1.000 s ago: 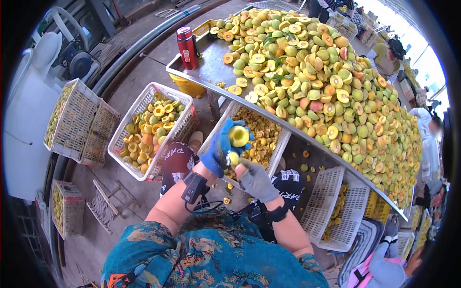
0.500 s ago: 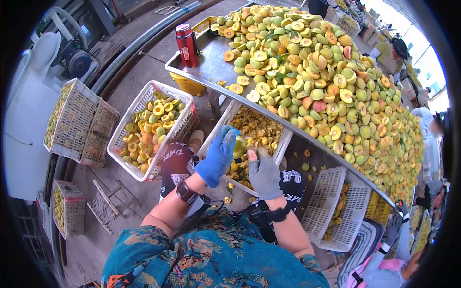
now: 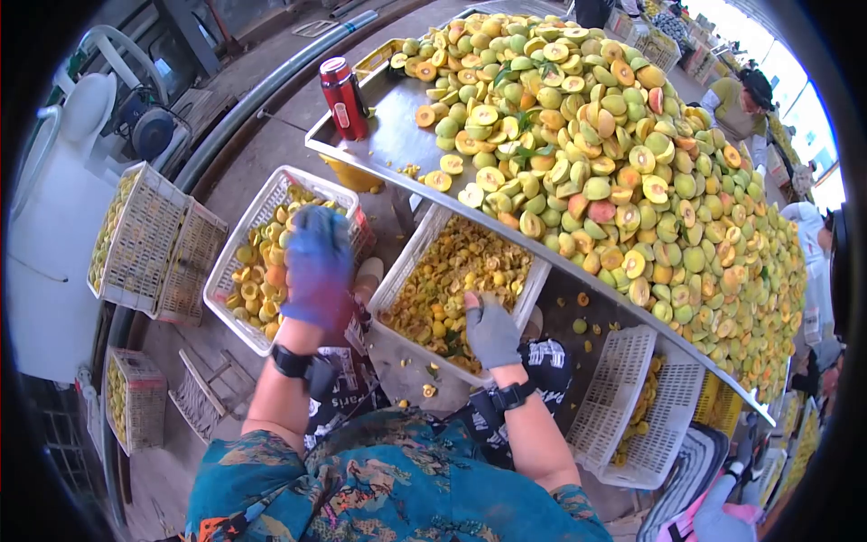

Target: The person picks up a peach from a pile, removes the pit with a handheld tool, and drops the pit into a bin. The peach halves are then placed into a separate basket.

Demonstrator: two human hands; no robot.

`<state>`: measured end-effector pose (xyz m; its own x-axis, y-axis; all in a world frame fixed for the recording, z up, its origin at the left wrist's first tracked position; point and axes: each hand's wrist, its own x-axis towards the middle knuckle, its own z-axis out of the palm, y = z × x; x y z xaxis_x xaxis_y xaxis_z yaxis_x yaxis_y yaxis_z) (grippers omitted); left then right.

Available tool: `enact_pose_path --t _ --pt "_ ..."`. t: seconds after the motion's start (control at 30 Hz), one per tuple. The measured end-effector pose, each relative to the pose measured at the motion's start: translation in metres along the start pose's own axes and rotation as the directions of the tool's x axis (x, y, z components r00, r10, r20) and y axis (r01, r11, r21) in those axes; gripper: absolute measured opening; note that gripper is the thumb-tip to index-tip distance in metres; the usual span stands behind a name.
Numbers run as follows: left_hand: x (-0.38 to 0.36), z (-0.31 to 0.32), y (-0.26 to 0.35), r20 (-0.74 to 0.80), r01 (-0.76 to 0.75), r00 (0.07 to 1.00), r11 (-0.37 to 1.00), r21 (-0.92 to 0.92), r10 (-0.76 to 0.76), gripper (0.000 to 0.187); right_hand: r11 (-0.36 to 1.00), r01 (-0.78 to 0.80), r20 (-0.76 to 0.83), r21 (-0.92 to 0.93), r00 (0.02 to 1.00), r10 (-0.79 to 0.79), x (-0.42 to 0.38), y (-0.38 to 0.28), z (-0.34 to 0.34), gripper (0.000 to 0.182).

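Note:
My left hand [image 3: 320, 266], in a blue glove, is smeared by motion over the near right side of a white crate [image 3: 237, 307] of hollowed peach halves [image 3: 262, 262]. Whether it holds anything cannot be made out. My right hand [image 3: 492, 332], in a grey glove with the thumb tip bare, is above the right side of another white crate [image 3: 386, 318]. Its fingers are curled together, and what they hold, if anything, is hidden. That crate contains yellow-brown pits and scraps [image 3: 465, 271]. A big heap of halved peaches [image 3: 587, 154] covers the metal table [image 3: 406, 172] ahead.
A red flask [image 3: 344, 99] stands on the table's left corner. Stacked crates [image 3: 144, 244] and a small stool [image 3: 212, 384] are at left. Tilted white crates [image 3: 623, 406] lie at right under the table edge. Another person [image 3: 742, 104] is beyond the heap.
My left hand has swung left from the scrap crate to the crate of peach halves. A greenish fruit piece that was by my hands is gone from there. My right hand stays nearly in place.

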<state>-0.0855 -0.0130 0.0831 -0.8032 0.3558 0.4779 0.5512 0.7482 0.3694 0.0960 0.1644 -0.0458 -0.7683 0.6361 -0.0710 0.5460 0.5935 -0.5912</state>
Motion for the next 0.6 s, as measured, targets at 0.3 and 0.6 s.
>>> enact_pose_path --t 0.3,0.6 --pt "0.120 0.143 -0.008 0.374 -0.283 0.902 0.949 0.138 0.215 0.037 0.945 -0.040 0.158 0.325 0.987 -0.012 0.014 0.014 0.024 0.050" --pt "0.141 0.239 0.045 0.689 -0.320 0.706 0.942 0.101 0.166 0.050 0.918 -0.034 0.144 0.394 0.989 -0.026 0.016 0.011 0.018 0.045"
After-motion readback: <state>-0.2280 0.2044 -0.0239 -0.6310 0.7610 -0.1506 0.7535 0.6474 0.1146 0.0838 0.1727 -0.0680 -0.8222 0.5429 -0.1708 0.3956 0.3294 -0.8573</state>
